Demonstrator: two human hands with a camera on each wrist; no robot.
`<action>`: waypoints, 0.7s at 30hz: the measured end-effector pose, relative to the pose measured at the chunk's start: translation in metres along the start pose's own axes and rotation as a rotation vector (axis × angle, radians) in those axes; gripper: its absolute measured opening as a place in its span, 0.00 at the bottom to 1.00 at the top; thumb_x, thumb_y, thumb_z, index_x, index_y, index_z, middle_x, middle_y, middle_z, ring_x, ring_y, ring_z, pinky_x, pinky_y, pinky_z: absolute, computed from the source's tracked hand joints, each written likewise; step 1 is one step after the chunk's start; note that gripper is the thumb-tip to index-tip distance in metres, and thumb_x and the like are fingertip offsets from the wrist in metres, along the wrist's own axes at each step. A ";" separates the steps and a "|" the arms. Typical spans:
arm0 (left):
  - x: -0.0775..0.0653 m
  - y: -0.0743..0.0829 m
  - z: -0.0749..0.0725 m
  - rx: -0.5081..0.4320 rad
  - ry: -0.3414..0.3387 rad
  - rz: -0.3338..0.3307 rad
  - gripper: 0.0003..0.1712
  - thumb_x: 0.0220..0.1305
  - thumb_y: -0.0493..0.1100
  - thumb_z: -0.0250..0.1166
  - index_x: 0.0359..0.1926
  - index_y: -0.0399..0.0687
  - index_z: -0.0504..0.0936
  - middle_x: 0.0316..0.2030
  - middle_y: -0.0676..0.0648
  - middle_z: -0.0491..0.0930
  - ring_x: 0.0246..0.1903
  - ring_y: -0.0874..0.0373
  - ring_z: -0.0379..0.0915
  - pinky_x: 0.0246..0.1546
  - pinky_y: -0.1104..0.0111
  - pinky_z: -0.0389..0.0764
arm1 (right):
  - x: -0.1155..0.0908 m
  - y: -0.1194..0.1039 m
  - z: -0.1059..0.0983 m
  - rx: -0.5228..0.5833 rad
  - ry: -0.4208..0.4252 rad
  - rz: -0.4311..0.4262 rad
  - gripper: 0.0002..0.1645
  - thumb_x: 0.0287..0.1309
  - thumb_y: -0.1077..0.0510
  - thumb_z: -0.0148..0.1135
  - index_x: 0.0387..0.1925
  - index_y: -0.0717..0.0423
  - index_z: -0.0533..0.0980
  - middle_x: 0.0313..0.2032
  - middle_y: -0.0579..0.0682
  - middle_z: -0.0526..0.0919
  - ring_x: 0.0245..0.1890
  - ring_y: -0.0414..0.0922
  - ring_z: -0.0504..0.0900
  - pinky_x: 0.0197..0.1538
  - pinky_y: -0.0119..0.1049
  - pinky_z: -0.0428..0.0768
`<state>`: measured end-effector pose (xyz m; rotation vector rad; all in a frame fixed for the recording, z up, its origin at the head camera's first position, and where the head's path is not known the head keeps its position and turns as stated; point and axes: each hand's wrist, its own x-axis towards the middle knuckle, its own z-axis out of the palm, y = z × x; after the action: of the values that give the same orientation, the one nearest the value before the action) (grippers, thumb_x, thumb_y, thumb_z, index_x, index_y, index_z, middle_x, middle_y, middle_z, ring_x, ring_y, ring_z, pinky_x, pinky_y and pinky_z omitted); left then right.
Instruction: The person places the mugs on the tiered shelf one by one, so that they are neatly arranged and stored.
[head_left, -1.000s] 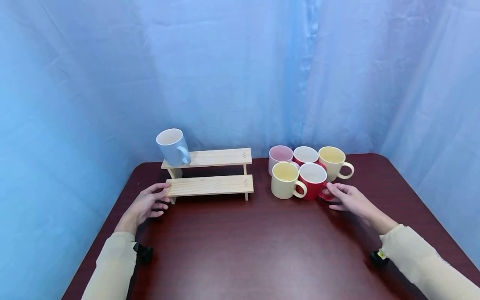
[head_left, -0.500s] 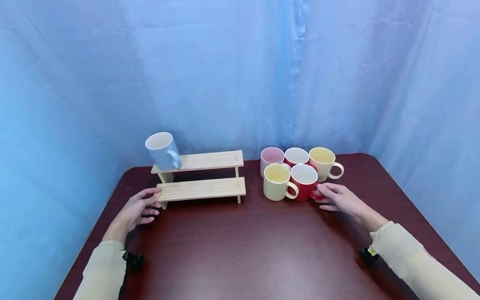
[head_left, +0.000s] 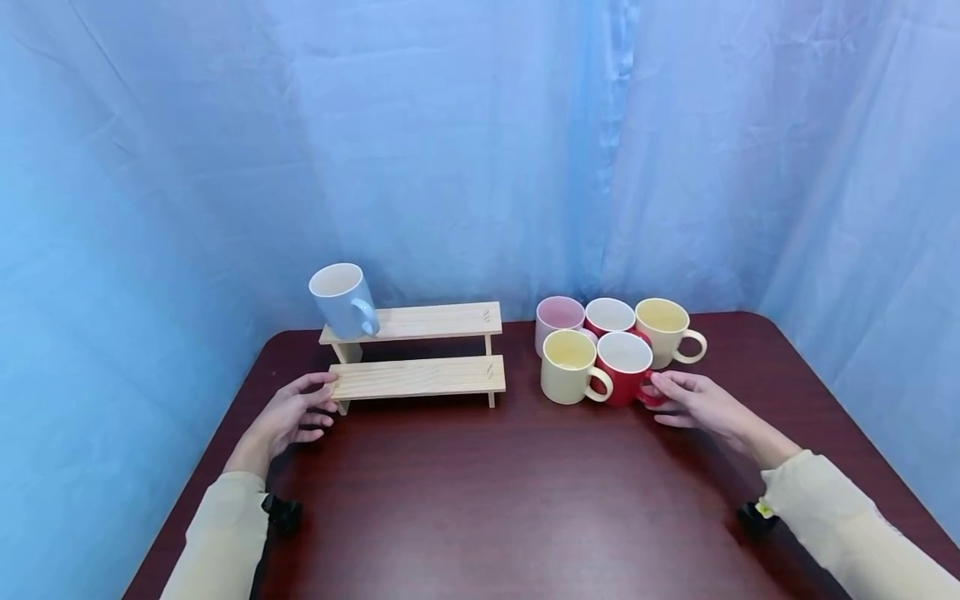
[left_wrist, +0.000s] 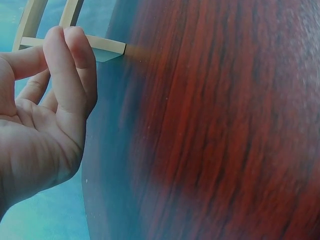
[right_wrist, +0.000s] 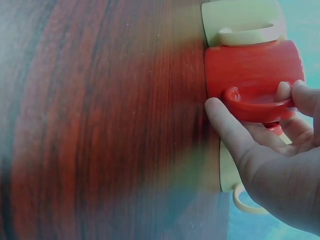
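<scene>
My left hand point(head_left: 288, 414) is at the left end of the lower step of a two-step wooden shelf point(head_left: 416, 377), pinching its edge with finger and thumb while the other fingers stay loose. In the left wrist view, fingertips point(left_wrist: 65, 37) overlap the shelf's end. On the right, my right hand point(head_left: 701, 406) pinches the handle of the front red mug point(head_left: 621, 387), white inside. That red mug point(right_wrist: 255, 70) stands upright on the table, its handle between thumb and fingers in the right wrist view. A light blue mug point(head_left: 347, 312) stands at the left of the upper step.
Close around the held mug stand a front yellow mug point(head_left: 564, 383), a pink mug point(head_left: 558, 312), another red mug point(head_left: 610, 312) and a back yellow mug point(head_left: 663, 333). Blue curtains point(head_left: 450, 167) hang behind the dark red-brown table point(head_left: 510, 500).
The head view shifts left, then back right. Both hands keep their places at the shelf and the red mug, and the mugs stay where they were.
</scene>
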<state>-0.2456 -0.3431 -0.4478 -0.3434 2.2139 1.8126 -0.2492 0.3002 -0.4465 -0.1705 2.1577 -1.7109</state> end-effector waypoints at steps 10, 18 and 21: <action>-0.002 0.002 -0.001 0.004 -0.013 0.006 0.32 0.74 0.54 0.61 0.73 0.54 0.65 0.39 0.47 0.82 0.30 0.57 0.81 0.29 0.66 0.84 | 0.000 -0.001 -0.001 0.006 0.007 0.006 0.33 0.77 0.48 0.52 0.67 0.73 0.65 0.57 0.63 0.80 0.54 0.54 0.83 0.57 0.50 0.80; -0.003 0.003 0.000 0.020 -0.004 -0.005 0.31 0.74 0.55 0.61 0.72 0.55 0.66 0.40 0.47 0.82 0.31 0.56 0.80 0.31 0.65 0.85 | 0.000 0.002 0.001 0.059 0.014 -0.022 0.32 0.77 0.50 0.54 0.66 0.73 0.66 0.55 0.59 0.82 0.53 0.53 0.84 0.57 0.47 0.80; -0.002 0.001 0.000 0.013 -0.002 -0.008 0.31 0.74 0.55 0.61 0.72 0.55 0.66 0.39 0.47 0.82 0.31 0.56 0.80 0.30 0.65 0.84 | -0.001 0.003 0.002 0.073 0.007 -0.043 0.31 0.77 0.51 0.53 0.66 0.74 0.65 0.55 0.60 0.82 0.53 0.52 0.84 0.57 0.48 0.79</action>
<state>-0.2438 -0.3427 -0.4458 -0.3463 2.2187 1.7930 -0.2473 0.2996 -0.4500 -0.1927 2.1072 -1.8134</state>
